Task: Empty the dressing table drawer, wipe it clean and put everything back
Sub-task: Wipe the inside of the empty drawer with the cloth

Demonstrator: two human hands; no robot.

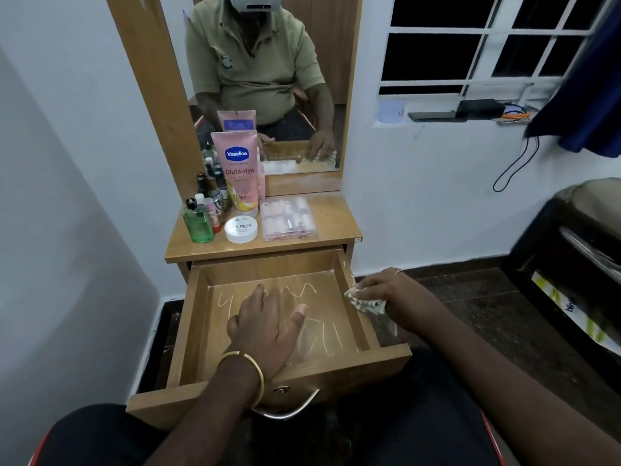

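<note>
**Drawer emptied, wiping under way**

We have the drawer (268, 375) pulled fully out and bare of contents; pale streaks on its floor suggest the wipe is only partly done. Our left hand (268, 326) lies flat on the drawer floor, fingers straight and slightly spread. At 3 o'clock from it, our right hand (386, 290) has its fingers curled round a crumpled cloth (364, 302), pressing it on the drawer's right wall. At 12 o'clock, on the tabletop (336, 227), stand the Vaseline tube (238, 173), green bottle (198, 223), white jar (241, 229) and clear plastic case (289, 218), all still to go back, we judge.
</note>
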